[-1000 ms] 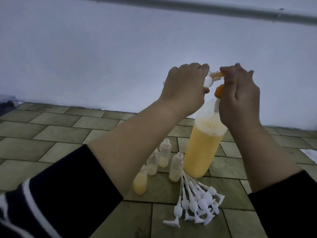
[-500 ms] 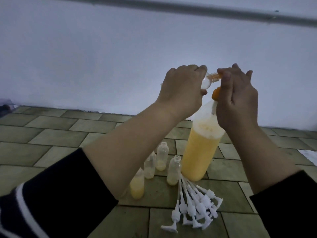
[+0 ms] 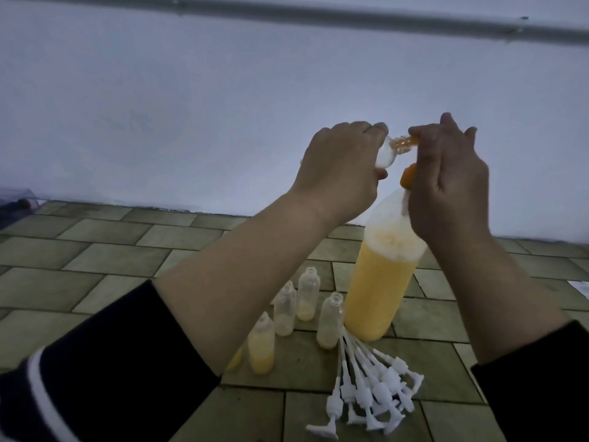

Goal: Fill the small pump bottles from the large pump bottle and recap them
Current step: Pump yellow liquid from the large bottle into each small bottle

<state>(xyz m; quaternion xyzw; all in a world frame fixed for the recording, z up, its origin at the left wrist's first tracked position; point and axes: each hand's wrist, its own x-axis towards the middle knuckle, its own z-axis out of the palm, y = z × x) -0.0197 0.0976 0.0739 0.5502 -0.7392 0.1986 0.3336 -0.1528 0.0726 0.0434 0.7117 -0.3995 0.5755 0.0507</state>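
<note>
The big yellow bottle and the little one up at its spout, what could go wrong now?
1. The left hand holds the small bottle tilted at the orange nozzle; if its mouth slips off, liquid could spill onto the tiled floor.
2. The right hand presses on top of the tall large bottle; it might tip onto the open small bottles beside it.
3. The loose white pumps lie on the floor and may pick up dirt.

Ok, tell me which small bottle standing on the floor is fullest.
The nearest small bottle, leftmost in full view: yellow liquid fills about half; the other three hold only a little.
</note>
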